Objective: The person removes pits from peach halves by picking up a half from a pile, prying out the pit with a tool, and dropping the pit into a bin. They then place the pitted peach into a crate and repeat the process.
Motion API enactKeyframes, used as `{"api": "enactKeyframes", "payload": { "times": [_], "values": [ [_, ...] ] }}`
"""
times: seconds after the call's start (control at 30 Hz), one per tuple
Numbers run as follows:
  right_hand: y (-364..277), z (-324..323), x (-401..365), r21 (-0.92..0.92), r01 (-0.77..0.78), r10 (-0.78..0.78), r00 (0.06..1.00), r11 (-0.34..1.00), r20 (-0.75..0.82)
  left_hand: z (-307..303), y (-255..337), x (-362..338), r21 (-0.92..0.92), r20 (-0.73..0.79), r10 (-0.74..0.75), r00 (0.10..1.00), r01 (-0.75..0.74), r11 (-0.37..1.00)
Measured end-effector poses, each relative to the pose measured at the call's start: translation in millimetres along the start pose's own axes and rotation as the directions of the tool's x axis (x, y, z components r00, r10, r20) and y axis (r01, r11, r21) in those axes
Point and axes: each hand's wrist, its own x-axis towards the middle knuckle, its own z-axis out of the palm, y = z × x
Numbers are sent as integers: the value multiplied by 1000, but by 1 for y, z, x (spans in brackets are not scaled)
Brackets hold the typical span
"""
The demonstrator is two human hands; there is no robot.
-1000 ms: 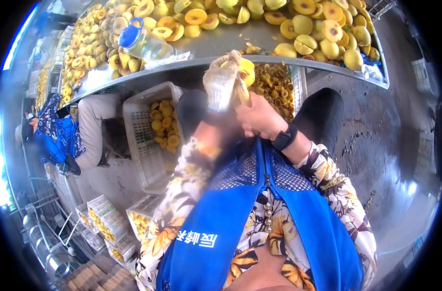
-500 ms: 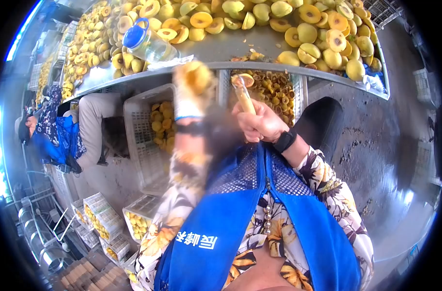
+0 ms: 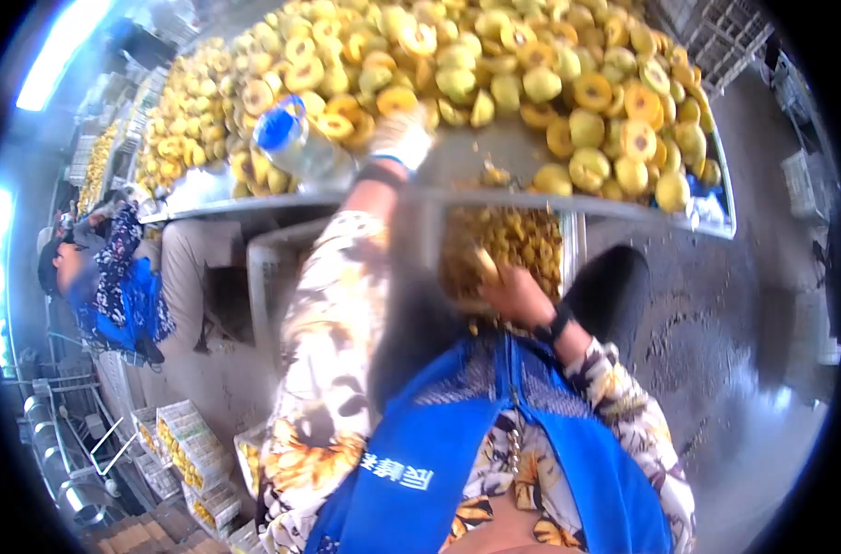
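My left hand (image 3: 402, 140), in a white glove, reaches over the table edge to the near side of a pile of yellow peach halves (image 3: 457, 81). A cut peach half (image 3: 397, 100) lies right at its fingertips; motion blur hides whether the fingers hold it. Lower down, my right hand (image 3: 517, 295) is closed around the pale handle of a pitting tool (image 3: 485, 266). The tool's tip is smeared and cannot be made out. Below and behind it sits a crate of brownish-yellow pits and scraps (image 3: 517, 242).
A clear bottle with a blue lid (image 3: 305, 148) lies left of my left hand on the metal table (image 3: 480, 148). Under the table edge stands a pale crate (image 3: 264, 268). Another person (image 3: 116, 277) sits at far left, near stacked fruit crates (image 3: 188, 443).
My left hand has moved from before the table edge, where it held a yellow peach piece, forward to the pile. My right hand has lowered with the tool towards the scrap crate.
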Motion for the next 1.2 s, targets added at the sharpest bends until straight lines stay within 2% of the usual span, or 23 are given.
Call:
{"api": "enactKeyframes", "payload": {
  "times": [0.03, 0.07, 0.1, 0.13, 0.27, 0.37, 0.4, 0.43, 0.47, 0.53, 0.57, 0.6, 0.67, 0.7, 0.73, 0.8, 0.87, 0.9, 0.93, 1.0, 1.07, 1.13, 1.2],
  "values": [
    [3, 6, -1, -138, -7, -10, 993, 990, -122, 20, 3, 19, 86, -20, -40, 999, 41, 995],
    [17, 2, -1, -72, 81, -86, 993, 994, -77, 35, 1, 37, 7, 67, -143, 987, 143, 990],
    [11, -1, -5, -201, 14, -35, 994, 980, -102, 57, -3, 53, -15, -48, -118, 992, 118, 993],
    [5, -4, -7, -223, -47, 23, 994, 974, -111, 52, 1, 61, -133, 34, -184, 982, 187, 973],
    [4, -14, -10, -163, -161, 146, 984, 974, -100, 21, 11, 50, -243, -27, -195, 980, 183, 953],
    [40, -7, 5, -229, 26, -91, 956, 973, -280, 43, -13, 54, -239, -8, -46, 999, 43, 970],
    [44, -7, 8, -253, 61, -143, 937, 966, -318, -8, 5, 21, -224, 62, 4, 998, 10, 974],
    [36, -13, 13, -259, 58, -147, 929, 964, -340, -7, 1, 6, -651, 199, -99, 975, 207, 730],
    [13, -23, 14, -143, 13, -61, 939, 990, -339, -4, -1, -8, -876, 368, -117, 923, 386, 289],
    [-47, -45, 15, 205, -124, 178, 947, 971, -269, -5, -5, -41, -946, 325, 102, 940, 324, 26],
    [-53, -44, 25, 388, 35, 88, 952, 921, -294, -33, 12, -65, -938, 344, 112, 932, 346, 0],
    [-56, -41, 32, 549, 185, 11, 943, 815, -333, -25, 10, -73, -964, 250, 253, 935, 266, -29],
    [-63, -40, 41, 398, 308, -150, 913, 864, -381, -35, 28, -100, -946, 225, 258, 940, 274, -173],
    [-62, -39, 46, 253, 364, -237, 877, 896, -418, -52, 42, -111, -943, 246, 288, 926, 298, -151],
    [-56, -33, 52, -37, 402, -375, 814, 915, -444, -47, 49, -116, -949, 182, 267, 946, 240, -205],
    [-77, -27, 46, -183, 297, -349, 774, 937, -529, -27, 64, -121, -956, 7, 84, 996, 31, -291],
    [-81, -13, 35, -219, 243, -321, 818, 945, -477, -30, 80, -132, -886, 116, -10, 993, 99, -454],
    [-77, 1, 30, -251, 237, -332, 822, 938, -462, -28, 85, -132, -619, 181, 55, 982, 158, -769],
    [-77, 13, 25, -284, 232, -342, 826, 930, -447, -25, 91, -133, -246, 246, 121, 962, 182, -952],
    [-85, 18, 18, -232, 233, -320, 814, 944, -485, -33, 90, -130, -696, 271, -150, 951, 86, -713],
    [-82, 12, 9, -186, 153, -225, 852, 971, -472, -40, 91, -137, -605, 317, -163, 934, 67, -793],
    [-84, -3, 2, -268, 92, -195, 900, 959, -390, -43, 86, -139, -665, 355, -193, 915, 102, -739],
    [-79, -9, -1, -342, 143, -268, 897, 929, -351, -48, 78, -138, -698, 380, -144, 914, 181, -693]
  ]
}}
